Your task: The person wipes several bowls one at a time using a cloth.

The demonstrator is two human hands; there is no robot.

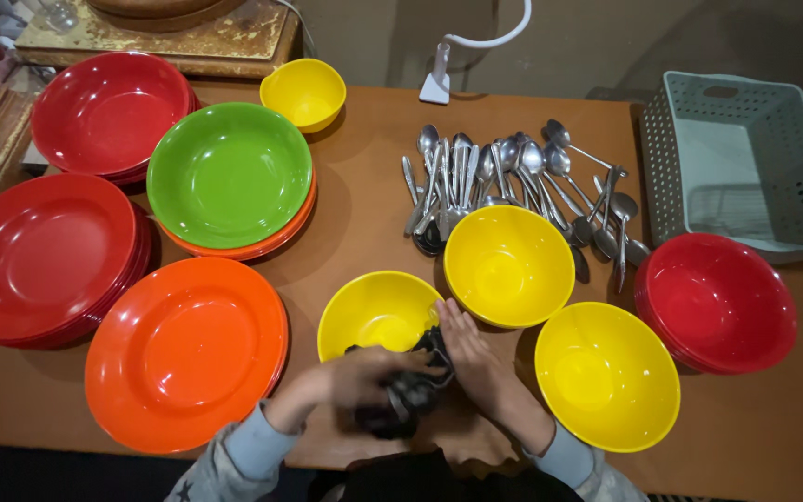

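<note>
Left hand (360, 381) and right hand (471, 358) clutch dark cloth (408, 395) beside yellow bowl (374, 311).

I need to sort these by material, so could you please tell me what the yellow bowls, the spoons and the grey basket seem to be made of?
Yellow bowls: probably plastic or melamine, with an even colour and soft gloss. Spoons: metal, likely steel, silvery with bright reflections. Grey basket: plastic, matte, with moulded perforated walls.

On the table (374, 177), stacked plates (186, 349) lie left, spoons (513, 181) lie behind the middle bowls (509, 265), a basket (741, 163) sits far right behind another bowl stack (717, 302), and both hands meet before the nearest bowl (378, 314).
</note>
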